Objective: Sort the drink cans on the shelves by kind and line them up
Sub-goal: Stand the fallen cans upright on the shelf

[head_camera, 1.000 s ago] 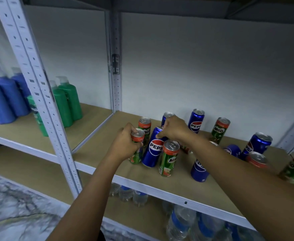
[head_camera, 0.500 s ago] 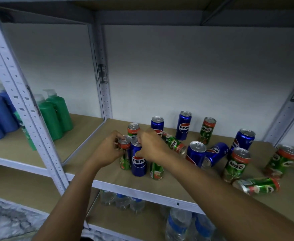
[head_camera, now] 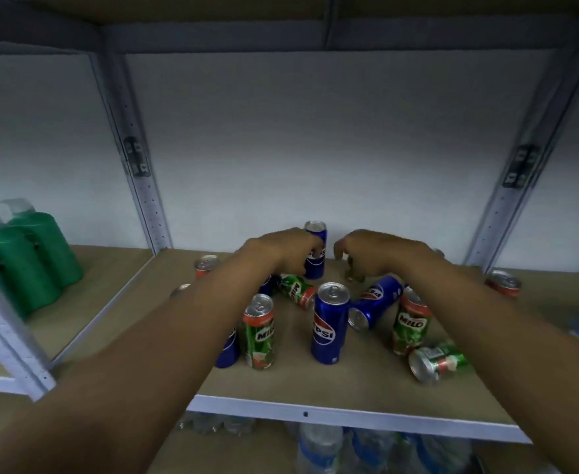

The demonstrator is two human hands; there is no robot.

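Our left hand (head_camera: 281, 249) reaches to the back of the shelf (head_camera: 315, 381), its fingers (head_camera: 307, 254) curled around an upright blue Pepsi can (head_camera: 315, 249) near the back edge. Our right hand (head_camera: 366, 254) is just beside it, fingers (head_camera: 341, 251) curled downward over a small can (head_camera: 353, 276) that is mostly hidden; we cannot tell whether they grip it.

In front of the hands, mid-shelf, a green Milo can (head_camera: 296, 289) and a second Pepsi can (head_camera: 375, 301) lie on their sides. Nearer the front edge stand an upright Pepsi can (head_camera: 329, 323), an upright Milo can (head_camera: 259, 331) to its left and another Milo can (head_camera: 411, 323) to its right. A toppled Milo can (head_camera: 436, 359) lies toward the front right. More cans stand near the left edge and right edge, partly hidden by our arms.

Green bottles (head_camera: 25, 258) fill the neighbouring shelf at left; water bottles (head_camera: 319, 446) sit below.
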